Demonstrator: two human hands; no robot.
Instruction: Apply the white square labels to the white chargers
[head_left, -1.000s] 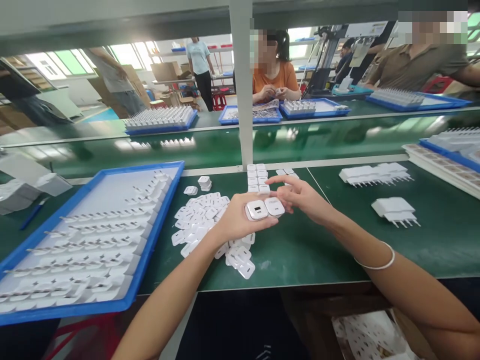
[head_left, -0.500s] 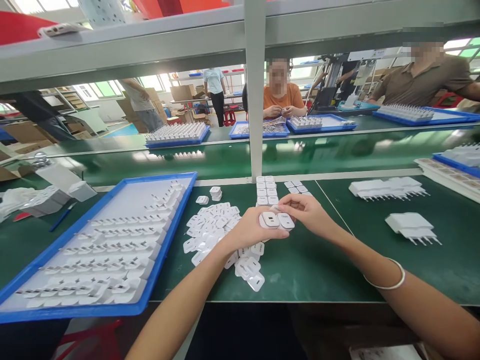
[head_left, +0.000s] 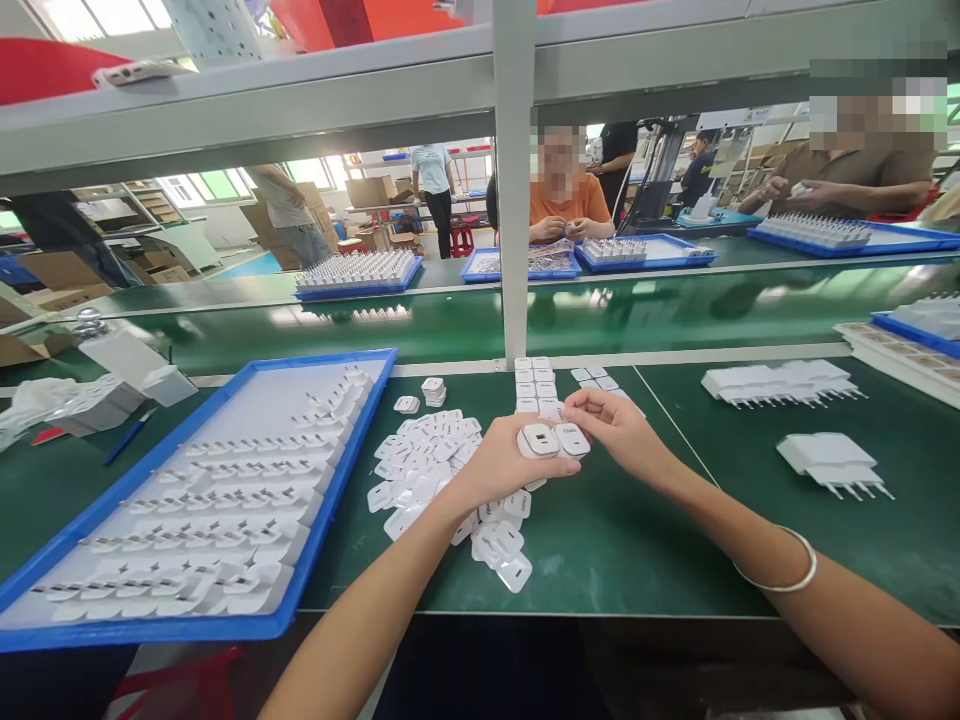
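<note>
My left hand [head_left: 501, 462] is wrapped round two white plug chargers [head_left: 538, 440] side by side, their port faces turned up toward me. The right-hand one bears dark print and a small slot. Just above them, my right hand [head_left: 619, 428] is closed in a pinch, its fingertips at a printed white cover plate [head_left: 552, 410]. Its fingers partly hide how the plate is gripped. Behind my hands, more printed plates [head_left: 534, 377] lie in two columns. Left of my left hand spreads a loose pile of white cover plates [head_left: 427, 455].
A blue-rimmed tray [head_left: 339, 470] of pronged white chargers lies left. Two groups of pronged chargers [head_left: 780, 382] rest at right. Small plate stacks [head_left: 433, 391] stand beyond the pile. A grey post [head_left: 514, 200] rises ahead; co-workers sit across the green belt [head_left: 420, 325].
My right fingertips have moved slightly up and away from the two chargers. My left hand keeps its hold on them. The view has shifted a little.
</note>
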